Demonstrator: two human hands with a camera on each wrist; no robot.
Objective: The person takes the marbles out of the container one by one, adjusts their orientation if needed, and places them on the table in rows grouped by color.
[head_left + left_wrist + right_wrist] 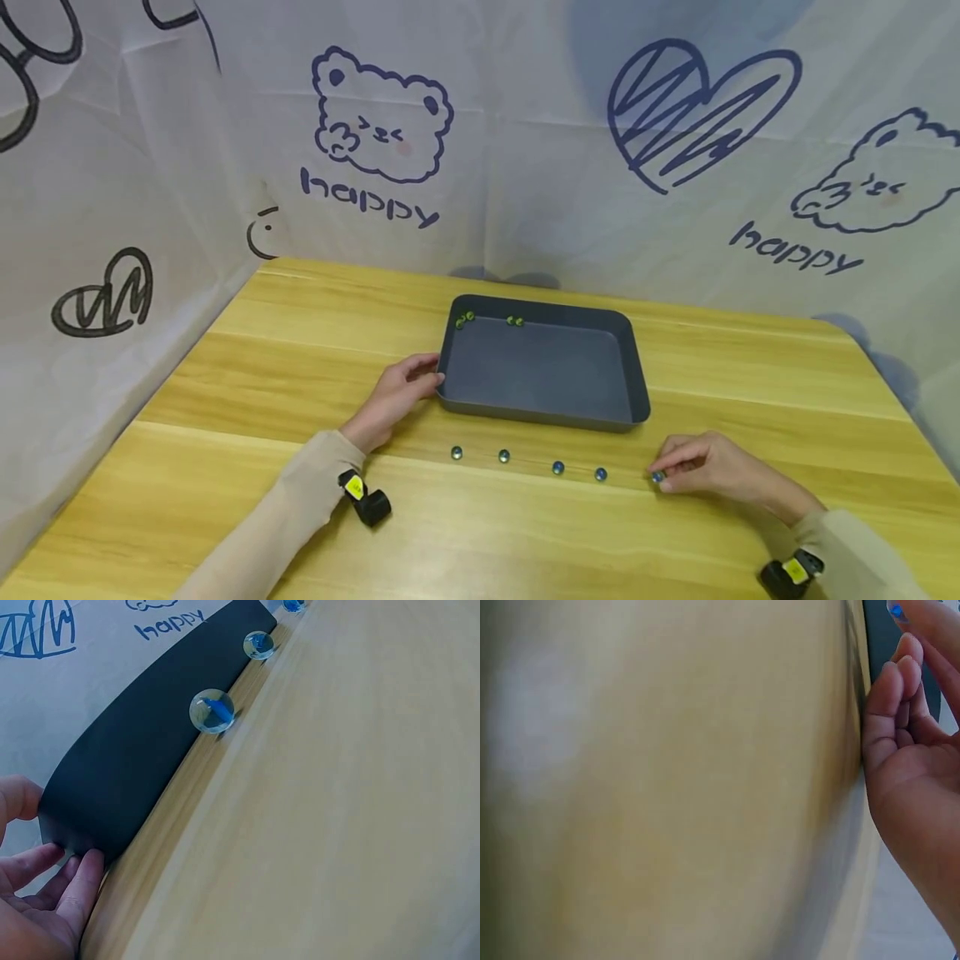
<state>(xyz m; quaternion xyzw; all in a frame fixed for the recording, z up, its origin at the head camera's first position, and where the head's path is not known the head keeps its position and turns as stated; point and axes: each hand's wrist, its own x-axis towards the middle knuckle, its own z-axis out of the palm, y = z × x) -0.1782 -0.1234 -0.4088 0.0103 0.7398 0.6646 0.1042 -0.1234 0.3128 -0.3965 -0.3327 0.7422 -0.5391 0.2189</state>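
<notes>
Step in hand looks like sorting out the blue marble at the right end of a row; whether it is being set down or lifted, can't tell. Right hand pinches that marble between thumb and fingertips, other fingers folded in; can't tell if the marble touches the table. It sits right of the row, near the tray's near right corner.

Left hand is part open, holds no marble, fingertips and thumb resting against the outside of the tray at its left end, by the near left corner. Next move calls for a light, exact pinch, as a round marble could roll if let go carelessly, and a steady left hand so the tray doesn't slide.

Row of four blue marbles lies on the table between the near tray wall and the near edge, spaced apart. Green marbles are in the tray: a pair by the far wall, a small cluster in the far left corner, exact count unclear.

Table is pale yellow wood grain, some glare near. White cloth hangs behind and at left, creased, printed with bears, hearts and "happy"; shadows fall on it at far right. Beige sleeves, black camera on each wrist.
</notes>
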